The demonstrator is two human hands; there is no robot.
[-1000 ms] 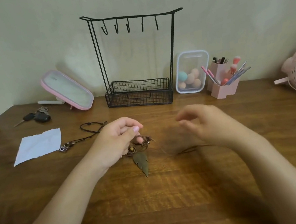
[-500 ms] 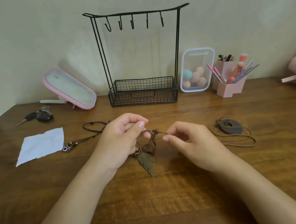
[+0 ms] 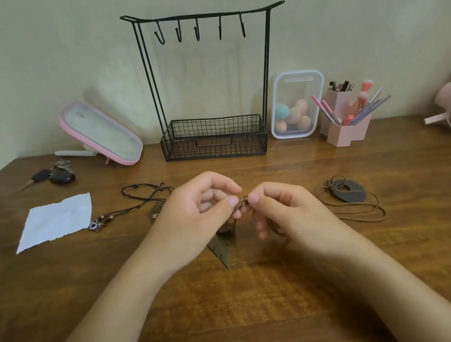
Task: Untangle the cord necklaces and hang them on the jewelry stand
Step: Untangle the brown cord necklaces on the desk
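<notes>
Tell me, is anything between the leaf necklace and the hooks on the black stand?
Nothing visible. The left hand and right hand pinch the leaf necklace right before the jewelry stand, whose hooks hang bare. The beaded necklace and disc necklace lie off to the sides.

Black wire jewelry stand [image 3: 215, 150] upright at back — leaf-pendant necklace [image 3: 220, 249] bunched at centre, beaded necklace [image 3: 98, 225] lies left, disc necklace [image 3: 353, 194] right.

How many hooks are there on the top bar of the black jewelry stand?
5, in a row under the top bar of the jewelry stand, left to right: first hook, second hook, third hook, fourth hook, fifth hook. All are bare; none appears hidden.
</notes>
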